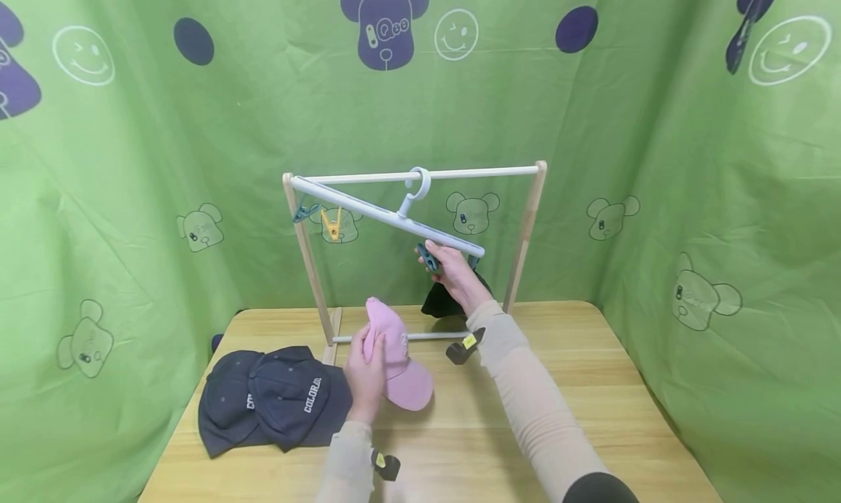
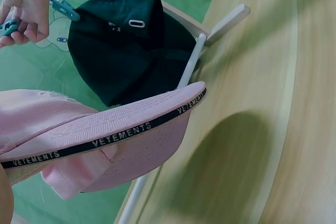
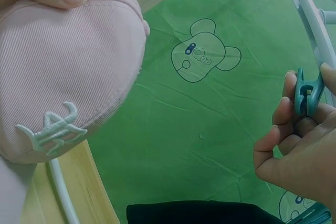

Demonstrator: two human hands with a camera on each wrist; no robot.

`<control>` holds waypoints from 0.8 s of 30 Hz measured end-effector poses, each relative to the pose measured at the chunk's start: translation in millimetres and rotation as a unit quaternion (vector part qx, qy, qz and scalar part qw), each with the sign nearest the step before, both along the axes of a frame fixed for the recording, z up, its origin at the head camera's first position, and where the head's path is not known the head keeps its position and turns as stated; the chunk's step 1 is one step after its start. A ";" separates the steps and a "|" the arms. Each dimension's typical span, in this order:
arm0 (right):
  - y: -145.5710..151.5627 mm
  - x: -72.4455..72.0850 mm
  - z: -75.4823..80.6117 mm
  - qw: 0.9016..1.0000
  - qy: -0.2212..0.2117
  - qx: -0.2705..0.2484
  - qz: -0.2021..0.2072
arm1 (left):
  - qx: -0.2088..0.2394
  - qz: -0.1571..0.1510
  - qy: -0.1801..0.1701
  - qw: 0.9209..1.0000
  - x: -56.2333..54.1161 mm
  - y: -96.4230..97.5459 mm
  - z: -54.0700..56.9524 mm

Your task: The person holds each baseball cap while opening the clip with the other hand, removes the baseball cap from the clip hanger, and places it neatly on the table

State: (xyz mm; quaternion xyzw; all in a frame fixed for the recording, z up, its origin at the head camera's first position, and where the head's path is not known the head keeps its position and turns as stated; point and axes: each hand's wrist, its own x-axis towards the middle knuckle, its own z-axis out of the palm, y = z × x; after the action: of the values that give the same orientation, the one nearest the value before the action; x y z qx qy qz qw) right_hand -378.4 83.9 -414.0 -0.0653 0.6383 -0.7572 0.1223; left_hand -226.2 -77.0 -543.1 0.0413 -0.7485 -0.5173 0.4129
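My left hand grips a pink baseball cap by its crown, the brim pointing down and right. Black trim with white lettering runs along the brim in the left wrist view. With thumb and fingers, my right hand holds a teal clothespin just under the right part of a pale hanger. The hanger hooks over the rack's top rod and tilts, right end low. From that end hangs a dark cap, pinned by another teal clothespin and partly hidden behind my wrist in the head view.
A wooden rack with white rods stands on the wooden table. Two navy caps overlap at the table's left. A yellow clothespin and a teal one hang near the hanger's raised left end. Green curtains surround the table.
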 end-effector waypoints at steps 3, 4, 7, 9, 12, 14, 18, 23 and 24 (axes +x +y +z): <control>0.6 0.1 0.0 1.000 -0.001 -0.003 0.002 | -0.002 0.005 0.005 1.000 0.4 -2.3 -0.7; 0.6 0.1 0.0 1.000 -0.002 -0.004 0.002 | -0.002 0.005 0.006 1.000 0.6 -3.0 -1.0; 0.7 0.0 0.1 1.000 -0.003 -0.008 0.003 | -0.002 0.007 0.004 1.000 1.1 -4.8 -2.5; 0.6 0.0 0.1 1.000 -0.004 -0.010 0.003 | 0.000 0.009 -0.001 1.000 1.1 -6.1 -4.1; 0.1 0.0 0.1 1.000 -0.004 -0.010 0.000 | 0.000 0.014 -0.012 1.000 1.0 -8.2 -7.1; -0.2 0.0 0.0 1.000 -0.004 -0.011 -0.002 | -0.002 0.018 -0.020 1.000 0.8 -9.6 -8.9; 0.0 -0.5 -0.5 1.000 -0.003 -0.010 -0.002 | -0.005 0.025 -0.026 0.999 0.2 -12.0 -12.3; -0.2 -1.8 -1.5 1.000 -0.001 -0.011 -0.001 | -0.007 0.033 -0.033 0.999 -0.4 -14.4 -16.3; -0.2 -2.0 -1.6 1.000 -0.001 -0.010 -0.001 | -0.006 0.034 -0.033 0.999 -0.4 -14.9 -16.8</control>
State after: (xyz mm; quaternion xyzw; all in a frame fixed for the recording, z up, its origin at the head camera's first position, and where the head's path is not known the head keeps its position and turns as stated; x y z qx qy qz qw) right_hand -380.4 83.8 -415.6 -0.0651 0.6304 -0.7641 0.1210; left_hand -226.7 -91.8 -559.9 0.0819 -0.7629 -0.4968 0.4056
